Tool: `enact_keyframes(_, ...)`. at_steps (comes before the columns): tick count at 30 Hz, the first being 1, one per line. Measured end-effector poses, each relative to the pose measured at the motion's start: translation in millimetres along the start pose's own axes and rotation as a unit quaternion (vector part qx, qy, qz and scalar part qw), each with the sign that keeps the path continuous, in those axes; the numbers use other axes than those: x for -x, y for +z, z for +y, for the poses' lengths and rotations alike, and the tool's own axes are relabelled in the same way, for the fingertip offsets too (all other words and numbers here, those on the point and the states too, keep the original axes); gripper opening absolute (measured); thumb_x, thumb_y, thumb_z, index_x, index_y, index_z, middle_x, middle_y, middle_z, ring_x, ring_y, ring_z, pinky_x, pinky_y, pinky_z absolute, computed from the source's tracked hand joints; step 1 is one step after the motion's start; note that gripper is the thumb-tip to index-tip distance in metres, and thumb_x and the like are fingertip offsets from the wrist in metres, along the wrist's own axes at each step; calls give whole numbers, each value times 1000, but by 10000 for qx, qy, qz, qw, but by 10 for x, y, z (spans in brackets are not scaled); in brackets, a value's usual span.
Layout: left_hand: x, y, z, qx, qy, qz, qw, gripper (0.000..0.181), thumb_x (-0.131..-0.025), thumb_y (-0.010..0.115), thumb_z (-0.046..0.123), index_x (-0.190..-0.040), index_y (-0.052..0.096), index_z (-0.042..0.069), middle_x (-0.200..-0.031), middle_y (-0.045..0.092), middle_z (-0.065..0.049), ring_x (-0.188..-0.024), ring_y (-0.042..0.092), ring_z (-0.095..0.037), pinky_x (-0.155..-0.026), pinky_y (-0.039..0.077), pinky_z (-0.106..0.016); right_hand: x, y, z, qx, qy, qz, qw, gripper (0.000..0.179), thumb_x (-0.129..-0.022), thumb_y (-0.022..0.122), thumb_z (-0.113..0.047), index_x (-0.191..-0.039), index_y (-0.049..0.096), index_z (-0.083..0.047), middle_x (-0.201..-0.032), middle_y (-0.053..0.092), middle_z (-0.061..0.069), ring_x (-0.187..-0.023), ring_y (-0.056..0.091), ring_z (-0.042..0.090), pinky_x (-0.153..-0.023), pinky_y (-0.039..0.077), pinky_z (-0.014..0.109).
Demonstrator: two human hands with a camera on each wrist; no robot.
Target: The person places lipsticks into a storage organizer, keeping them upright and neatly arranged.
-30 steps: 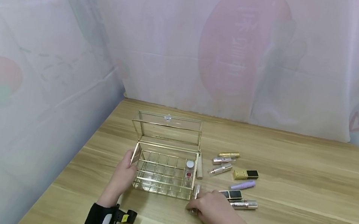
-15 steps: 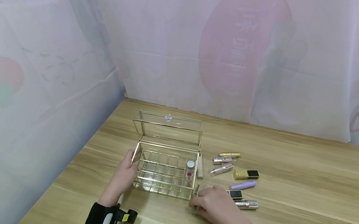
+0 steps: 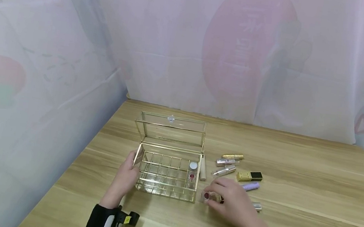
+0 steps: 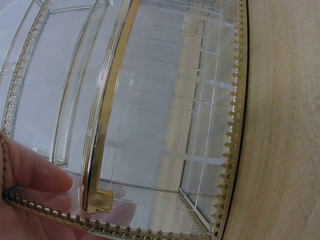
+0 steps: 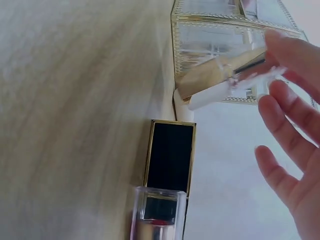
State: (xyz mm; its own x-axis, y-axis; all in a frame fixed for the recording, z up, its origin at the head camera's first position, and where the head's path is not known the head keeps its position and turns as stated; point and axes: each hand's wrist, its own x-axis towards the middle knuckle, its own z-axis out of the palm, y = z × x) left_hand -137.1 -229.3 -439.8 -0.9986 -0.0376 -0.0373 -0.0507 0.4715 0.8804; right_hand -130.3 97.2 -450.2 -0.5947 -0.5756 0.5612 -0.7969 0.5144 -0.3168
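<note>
My left hand (image 3: 127, 175) grips the left side of a gold-framed glass box (image 3: 165, 196); its lid (image 3: 172, 133) stands raised at the back. In the left wrist view, fingers (image 4: 42, 172) wrap the box's gold-edged side. Two lipsticks, one with a white top (image 3: 193, 166) and one with a dark red end (image 3: 191, 177), stand in the rightmost compartments. Just right of the box, my right hand (image 3: 234, 203) pinches a clear-capped lipstick (image 3: 206, 196), its dark red end toward the box. In the right wrist view that lipstick (image 5: 207, 77) is blurred, held between thumb and fingers.
An off-white tube (image 3: 204, 169) lies against the box's right side. Further right lie several lipsticks, including a gold one (image 3: 232, 156), a gold-and-black one (image 3: 249, 177), a purple tube (image 3: 250, 186) and a silver one (image 3: 257, 206). A black-and-gold lipstick (image 5: 171, 155) shows in the right wrist view.
My right hand has picked the clear-capped lipstick off the table near the box's front right corner, tilted it and shifted slightly right and back. My left hand keeps its grip on the box.
</note>
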Motion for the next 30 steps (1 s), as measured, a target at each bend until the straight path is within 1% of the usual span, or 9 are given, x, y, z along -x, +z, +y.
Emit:
enact_keyframes(3,-3,3,-7,23,4,-1,10000,60,-84,34,-11,-143,28,-3,-147,33,-28,-133,25,-40,-109,19,-62,-3,-13,21,-274,191,191,9993,27,-66,82,-19,-89,72,-13,-91,72,0,-92,64,18,-80,57,42)
enact_keyframes(7,-7,6,-15,44,35,0,10000,60,-84,34,-11,-143,27,-4,-147,33,-29,-133,26,-40,-110,18,-61,-27,-35,38,-694,384,314,9964,26,-69,81,-14,-93,70,-12,-93,73,0,-89,64,12,-75,58,37)
enact_keyframes(11,-10,6,-14,10,28,22,10000,60,-84,34,-10,-143,28,-4,-146,33,-29,-133,26,-40,-110,19,-61,-71,-67,30,-863,409,498,9942,28,-71,80,-14,-97,70,-8,-94,72,1,-88,63,11,-73,59,34)
enact_keyframes(15,-18,5,-15,-49,17,47,10000,59,-83,34,-10,-142,29,-4,-146,34,-29,-132,26,-41,-109,19,-62,-127,-104,4,-930,293,989,9903,34,-71,79,-13,-103,68,-4,-94,71,3,-88,63,12,-76,58,34)
enact_keyframes(17,-19,2,-20,-48,27,49,10000,59,-83,34,-10,-142,29,-4,-146,34,-29,-132,26,-41,-109,19,-63,-167,-121,-12,-981,114,1317,9864,36,-70,79,-10,-104,68,-2,-92,72,4,-86,64,13,-76,57,31)
enact_keyframes(21,-23,-3,-31,-3,45,63,10000,59,-83,33,-11,-142,29,-4,-146,34,-29,-132,26,-41,-109,19,-63,-273,-155,-38,-1152,-407,2001,9721,33,-68,78,-4,-99,68,2,-88,73,9,-82,66,17,-79,55,25)
enact_keyframes(25,-20,-5,-39,26,73,88,9999,60,-82,33,-12,-142,29,-5,-146,34,-29,-132,27,-41,-109,19,-62,-378,-169,-70,-1373,-793,2600,9525,25,-75,76,-8,-95,70,5,-86,74,16,-78,68,22,-82,54,21)
enact_keyframes(28,-14,-6,-40,40,79,91,9999,60,-82,33,-12,-142,28,-5,-146,34,-29,-132,27,-40,-110,19,-61,-428,-148,-99,-1440,-975,2917,9406,24,-79,74,-12,-94,71,7,-86,74,20,-78,68,25,-84,54,21)
enact_keyframes(30,-12,-8,-38,41,66,104,9999,60,-82,34,-12,-142,29,-4,-146,34,-29,-132,27,-40,-110,19,-61,-452,-124,-122,-1472,-1082,3055,9345,24,-79,74,-13,-92,71,7,-87,74,22,-80,68,26,-86,54,21)
